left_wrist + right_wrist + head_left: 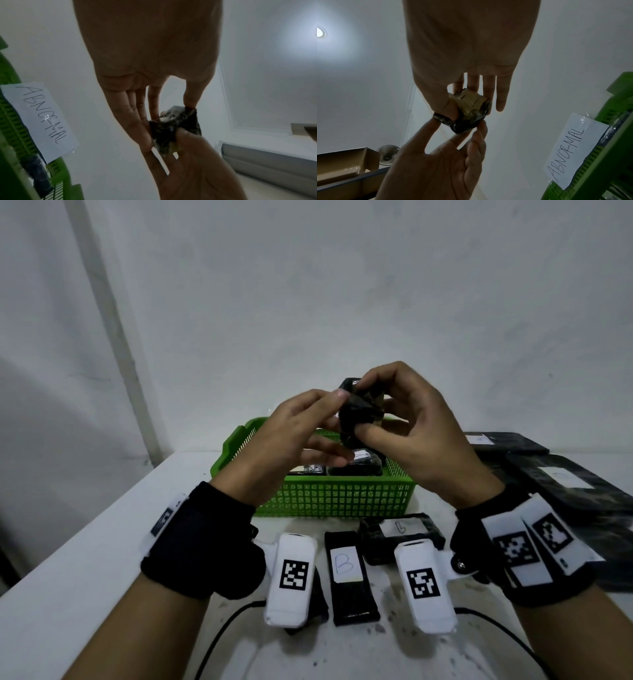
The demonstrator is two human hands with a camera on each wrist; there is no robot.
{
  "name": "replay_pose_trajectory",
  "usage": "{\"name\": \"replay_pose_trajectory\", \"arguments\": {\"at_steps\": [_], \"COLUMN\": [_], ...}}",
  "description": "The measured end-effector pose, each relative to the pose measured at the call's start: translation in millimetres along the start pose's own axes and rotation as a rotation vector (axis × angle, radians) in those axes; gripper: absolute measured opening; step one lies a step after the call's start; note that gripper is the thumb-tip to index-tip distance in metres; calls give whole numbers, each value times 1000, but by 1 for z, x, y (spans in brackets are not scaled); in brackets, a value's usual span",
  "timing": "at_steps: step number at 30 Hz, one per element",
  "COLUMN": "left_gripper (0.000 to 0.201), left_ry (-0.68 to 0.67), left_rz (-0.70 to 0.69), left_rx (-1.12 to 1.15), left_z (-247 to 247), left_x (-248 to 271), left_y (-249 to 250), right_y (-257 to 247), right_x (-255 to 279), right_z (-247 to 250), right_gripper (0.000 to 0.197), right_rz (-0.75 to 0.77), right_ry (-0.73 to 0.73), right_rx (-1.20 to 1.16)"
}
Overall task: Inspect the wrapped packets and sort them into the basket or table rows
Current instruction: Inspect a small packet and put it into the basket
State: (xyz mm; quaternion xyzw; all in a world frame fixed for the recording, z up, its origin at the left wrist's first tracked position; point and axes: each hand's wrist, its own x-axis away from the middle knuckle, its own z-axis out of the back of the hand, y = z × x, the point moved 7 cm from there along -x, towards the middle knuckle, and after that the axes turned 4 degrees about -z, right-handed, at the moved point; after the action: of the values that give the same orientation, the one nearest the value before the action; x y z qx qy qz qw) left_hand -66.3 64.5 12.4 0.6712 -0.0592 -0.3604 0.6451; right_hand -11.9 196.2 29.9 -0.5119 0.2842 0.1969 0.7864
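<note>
Two hands up at frame centre in the head view, sharing one black wrapped packet (359, 412) above the green basket (329, 498). Left hand (291, 436) pinching the wrapper's left edge between thumb and fingertips; right hand (414, 426) gripping the right side, thumb pressed beneath. Torn open on one face, tan contents showing in the right wrist view. More packets inside the basket, paper label (41, 120) reading ABNORMAL on its wall. Lower centre, packet marked B (347, 573) flat on the white table (85, 577).
</note>
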Motion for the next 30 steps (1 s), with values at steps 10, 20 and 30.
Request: {"name": "replay_pose_trajectory", "arguments": {"at_steps": [10,20,30], "left_gripper": [40,52,53], "left_ry": [-9,-13,47], "left_rz": [-131,-149,-295], "left_rx": [-110,-193,-300], "left_z": [2,-1,4], "left_x": [1,0,3], "left_y": [3,-3,10], "right_y": [16,14,20], "right_x": [-1,0,-1], "right_z": [9,11,10], "right_gripper": [41,32,37], "right_rz": [-215,-153,-283], "right_ry": [66,152,-42], "right_rx": [1,160,-144]}}
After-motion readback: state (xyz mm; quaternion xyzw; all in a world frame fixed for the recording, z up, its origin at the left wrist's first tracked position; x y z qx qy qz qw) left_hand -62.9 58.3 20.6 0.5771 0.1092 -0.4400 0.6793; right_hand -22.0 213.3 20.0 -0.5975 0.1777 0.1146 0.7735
